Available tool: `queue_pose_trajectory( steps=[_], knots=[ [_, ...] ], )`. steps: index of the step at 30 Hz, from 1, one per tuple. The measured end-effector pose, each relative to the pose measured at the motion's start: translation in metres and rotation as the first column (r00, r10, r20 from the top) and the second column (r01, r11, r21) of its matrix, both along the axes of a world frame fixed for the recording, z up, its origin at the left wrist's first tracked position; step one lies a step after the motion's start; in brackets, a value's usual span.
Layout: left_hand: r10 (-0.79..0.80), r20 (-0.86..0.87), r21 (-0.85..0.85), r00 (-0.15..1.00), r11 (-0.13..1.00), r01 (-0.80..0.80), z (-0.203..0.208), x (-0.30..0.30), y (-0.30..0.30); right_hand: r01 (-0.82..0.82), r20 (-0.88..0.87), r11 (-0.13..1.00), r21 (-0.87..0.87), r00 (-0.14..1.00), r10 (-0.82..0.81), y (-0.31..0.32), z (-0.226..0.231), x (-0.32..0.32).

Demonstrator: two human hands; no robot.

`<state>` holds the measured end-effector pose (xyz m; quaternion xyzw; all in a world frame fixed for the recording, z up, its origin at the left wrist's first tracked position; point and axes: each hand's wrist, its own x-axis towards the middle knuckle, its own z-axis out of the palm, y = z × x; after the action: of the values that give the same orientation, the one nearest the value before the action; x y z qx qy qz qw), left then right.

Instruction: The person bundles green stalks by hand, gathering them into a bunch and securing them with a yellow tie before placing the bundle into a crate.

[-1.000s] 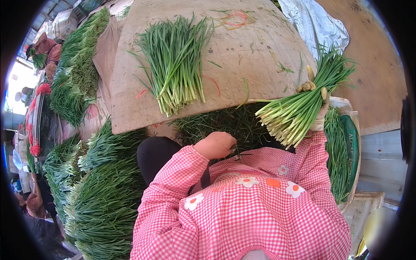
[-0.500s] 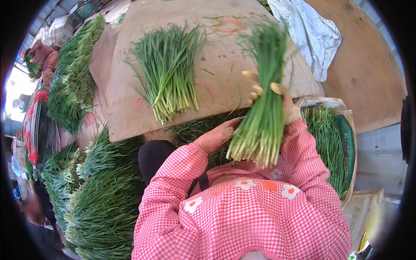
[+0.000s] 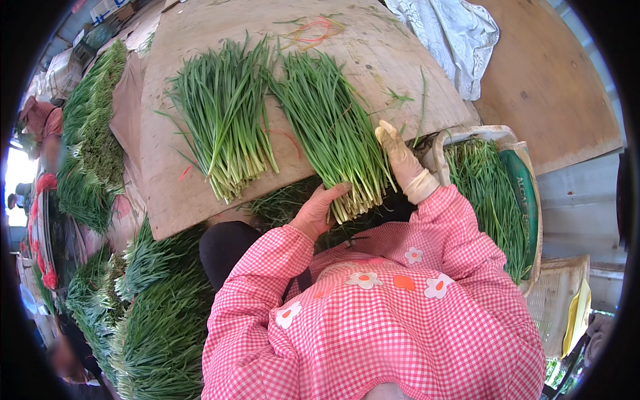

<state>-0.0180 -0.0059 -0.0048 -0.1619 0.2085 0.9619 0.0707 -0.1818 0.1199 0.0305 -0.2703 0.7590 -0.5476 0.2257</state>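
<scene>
A bunch of garlic chives (image 3: 333,127) lies on the wooden board (image 3: 373,73), its leaves pointing away and its pale stem ends jutting past the near edge. My bare left hand (image 3: 319,212) grips it low on the left, thumb over the stems; the other fingers are mostly hidden. On the bunch's right side, my right hand (image 3: 401,157), in a pale glove, is open with fingers stretched out along the leaves. Just to the left rests a second bunch of garlic chives (image 3: 223,113), its leaf tips touching the first.
Red and yellow ties (image 3: 313,32) lie at the board's far side. A white crate (image 3: 440,157) of chives stands at the right, below a white cloth (image 3: 460,47). Large chive heaps (image 3: 163,327) fill the lower left. A person (image 3: 43,120) is at the far left.
The bunch that my right hand held upright has come down onto the board beside the other one. My right hand has loosened and opened; my left has closed on the stem ends.
</scene>
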Motion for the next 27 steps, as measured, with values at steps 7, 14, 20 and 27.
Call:
queue_pose_trajectory(
  steps=[7, 14, 20, 27],
  knots=[
    [0.027, 0.090, -0.278, 0.996, 0.961, -0.001, 0.002, 0.000, 0.000, 0.034, 0.560, 0.942, -0.335, 0.811, 0.170, 0.012, -0.024, 0.053],
    [0.068, 0.064, -0.355, 0.996, 0.934, -0.041, -0.003, 0.008, 0.000, -0.047, 0.522, 0.959, -0.278, 0.831, 0.193, 0.012, -0.015, 0.061],
    [0.093, 0.030, -0.091, 0.995, 0.992, -0.090, 0.003, 0.009, -0.006, 0.194, 0.629, 0.934, -0.301, 0.776, 0.042, 0.027, -0.043, 0.013],
    [0.140, 0.034, 0.104, 0.990, 0.984, -0.143, 0.013, 0.009, -0.004, 0.164, -0.172, 0.952, 0.259, 0.978, -0.122, 0.044, -0.021, 0.004]
  ],
)
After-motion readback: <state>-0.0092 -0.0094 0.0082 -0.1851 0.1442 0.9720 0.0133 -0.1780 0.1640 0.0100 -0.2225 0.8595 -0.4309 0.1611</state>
